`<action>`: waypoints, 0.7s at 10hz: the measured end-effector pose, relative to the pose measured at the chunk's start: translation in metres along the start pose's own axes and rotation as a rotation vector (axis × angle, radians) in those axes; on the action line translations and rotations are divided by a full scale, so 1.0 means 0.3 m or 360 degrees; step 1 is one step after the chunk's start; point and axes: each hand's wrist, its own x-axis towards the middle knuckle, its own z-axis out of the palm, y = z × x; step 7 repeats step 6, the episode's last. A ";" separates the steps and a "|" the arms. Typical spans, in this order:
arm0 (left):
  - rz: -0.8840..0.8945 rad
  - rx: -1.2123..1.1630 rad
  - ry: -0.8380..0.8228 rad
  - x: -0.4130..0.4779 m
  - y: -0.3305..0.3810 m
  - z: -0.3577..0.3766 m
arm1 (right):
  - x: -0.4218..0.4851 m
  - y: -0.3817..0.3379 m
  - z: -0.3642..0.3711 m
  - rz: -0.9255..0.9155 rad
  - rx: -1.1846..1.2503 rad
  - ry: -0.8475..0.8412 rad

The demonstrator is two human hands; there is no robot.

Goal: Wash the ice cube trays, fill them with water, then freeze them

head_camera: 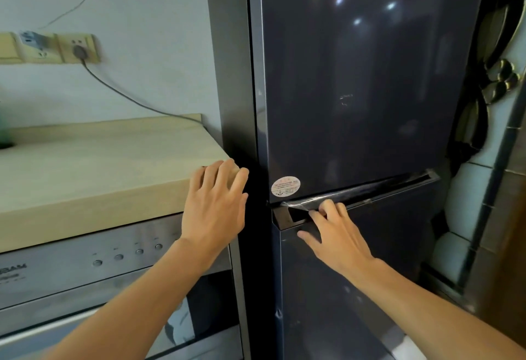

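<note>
Right hand: fingers curled, hooked into handle recess atop freezer door; loose film just above fingertips. Round sticker up-left of them, on upper door. Left hand: fingers straight, spread, resting on table corner. Steel appliance below.

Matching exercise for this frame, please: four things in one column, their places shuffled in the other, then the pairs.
1 left hand
2 right hand
3 round sticker
4 plug

A in the wall socket
B on the wooden countertop corner
C fingers hooked in the lower door handle
D low on the upper fridge door

Pairs: 1-B, 2-C, 3-D, 4-A
</note>
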 end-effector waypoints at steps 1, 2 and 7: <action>0.0001 -0.0023 0.0084 -0.003 -0.005 0.013 | 0.033 -0.030 0.028 0.0026 -0.0035 0.0083; 0.0014 -0.0062 0.0112 -0.006 -0.006 0.025 | 0.064 -0.064 0.056 0.0056 -0.0093 0.0068; 0.0011 -0.0722 0.0203 -0.186 0.063 -0.036 | -0.009 -0.067 -0.193 0.0400 0.0916 0.0070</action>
